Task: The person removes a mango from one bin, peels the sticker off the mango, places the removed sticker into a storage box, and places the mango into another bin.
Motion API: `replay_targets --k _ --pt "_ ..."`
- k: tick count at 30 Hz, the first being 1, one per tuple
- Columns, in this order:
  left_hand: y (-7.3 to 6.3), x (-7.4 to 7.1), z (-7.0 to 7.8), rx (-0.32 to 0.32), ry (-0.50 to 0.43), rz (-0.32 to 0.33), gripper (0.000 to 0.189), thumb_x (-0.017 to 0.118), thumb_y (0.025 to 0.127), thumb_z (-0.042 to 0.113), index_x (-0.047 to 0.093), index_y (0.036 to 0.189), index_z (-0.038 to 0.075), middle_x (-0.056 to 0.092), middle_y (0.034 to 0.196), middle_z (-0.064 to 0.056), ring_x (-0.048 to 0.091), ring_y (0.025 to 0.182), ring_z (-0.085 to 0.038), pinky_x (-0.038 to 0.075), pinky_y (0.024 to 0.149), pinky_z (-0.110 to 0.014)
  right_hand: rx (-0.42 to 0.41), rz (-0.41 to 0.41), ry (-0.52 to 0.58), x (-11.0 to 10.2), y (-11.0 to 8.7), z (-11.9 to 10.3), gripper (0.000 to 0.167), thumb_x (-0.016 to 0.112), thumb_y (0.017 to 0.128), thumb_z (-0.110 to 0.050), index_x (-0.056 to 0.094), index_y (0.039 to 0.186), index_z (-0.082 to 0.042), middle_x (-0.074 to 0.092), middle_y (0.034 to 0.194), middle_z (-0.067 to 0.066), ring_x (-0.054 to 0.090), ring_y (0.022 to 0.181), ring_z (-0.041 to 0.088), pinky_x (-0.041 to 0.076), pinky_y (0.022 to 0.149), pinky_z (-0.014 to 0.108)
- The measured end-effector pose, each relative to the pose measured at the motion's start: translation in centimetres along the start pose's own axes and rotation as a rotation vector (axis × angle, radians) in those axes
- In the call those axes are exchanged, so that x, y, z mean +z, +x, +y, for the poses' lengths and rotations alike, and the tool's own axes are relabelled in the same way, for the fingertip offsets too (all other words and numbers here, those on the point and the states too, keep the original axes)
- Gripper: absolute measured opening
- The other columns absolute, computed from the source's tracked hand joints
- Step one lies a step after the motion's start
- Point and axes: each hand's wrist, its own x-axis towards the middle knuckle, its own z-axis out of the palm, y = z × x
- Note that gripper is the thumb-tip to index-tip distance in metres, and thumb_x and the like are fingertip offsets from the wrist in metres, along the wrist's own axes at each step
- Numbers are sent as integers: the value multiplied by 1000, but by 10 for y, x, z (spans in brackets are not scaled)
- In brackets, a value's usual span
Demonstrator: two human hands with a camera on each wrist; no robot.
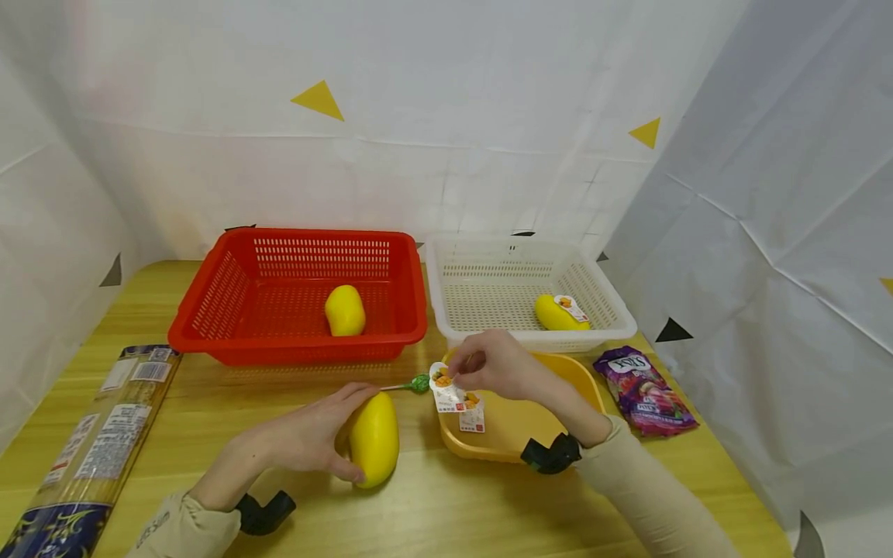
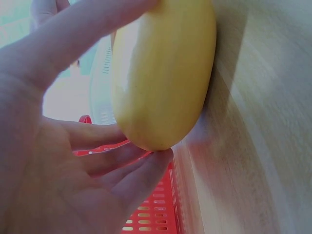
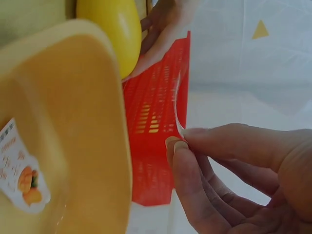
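My left hand (image 1: 300,435) holds a yellow mango (image 1: 377,440) on the table, thumb at its near end and fingers at its far end. In the left wrist view the mango (image 2: 165,78) shows smooth and unlabelled on its visible side. Over the left rim of a yellow-orange plastic tray (image 1: 591,387), my right hand (image 1: 498,366) pinches a white sticker label (image 1: 446,397) printed with orange fruit. The right wrist view shows this label (image 3: 178,109) nearly edge-on between thumb and fingertips. A similar label (image 1: 473,419) lies inside the tray.
A red basket (image 1: 307,345) with one mango (image 1: 345,310) stands behind. To its right, a white basket (image 1: 463,267) holds a labelled mango (image 1: 551,312). A green lollipop (image 1: 419,383), a purple candy bag (image 1: 645,390) and a long clear pack (image 1: 105,442) lie around.
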Motion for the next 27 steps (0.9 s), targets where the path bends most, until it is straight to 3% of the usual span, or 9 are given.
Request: replay_targets --k 12,27 --pt "0 -1 0 -8 -15 -12 110 88 72 47 28 156 8 33 156 -9 43 137 -30 37 112 -56 126 -9 -66 -13 -2 16 11 85 78 -9 75 83 -12 71 83 -3 64 71 11 55 67 26" --pt "1 0 -2 1 -8 -9 109 88 72 46 29 156 9 34 156 -9 44 136 -30 38 111 -56 165 -36 -74 -23 -11 41 14 85 76 -5 72 79 -9 67 78 -1 62 67 14 54 64 27"
